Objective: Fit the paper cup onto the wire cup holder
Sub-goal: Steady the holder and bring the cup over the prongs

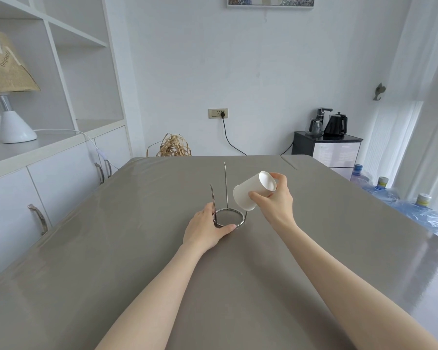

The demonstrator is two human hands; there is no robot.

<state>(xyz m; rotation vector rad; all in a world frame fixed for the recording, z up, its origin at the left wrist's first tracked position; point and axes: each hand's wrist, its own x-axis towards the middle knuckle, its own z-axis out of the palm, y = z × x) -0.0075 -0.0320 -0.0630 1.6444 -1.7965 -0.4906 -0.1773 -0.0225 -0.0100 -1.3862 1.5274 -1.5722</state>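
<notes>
With the left hand pressed around the wire cup holder base ring on the table, rotate the paper cup (tilted, pinched in the right hand) mouth-down and lower between the uprights.

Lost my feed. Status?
Left hand steadies holder base. Right hand holds cup tilted, mouth down beside the prongs, not on. Nothing blocking.

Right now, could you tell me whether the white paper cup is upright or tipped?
Tipped: the white paper cup lies slanted in the right hand, its closed base up and away, its mouth down-left toward the wire cup holder.
</notes>
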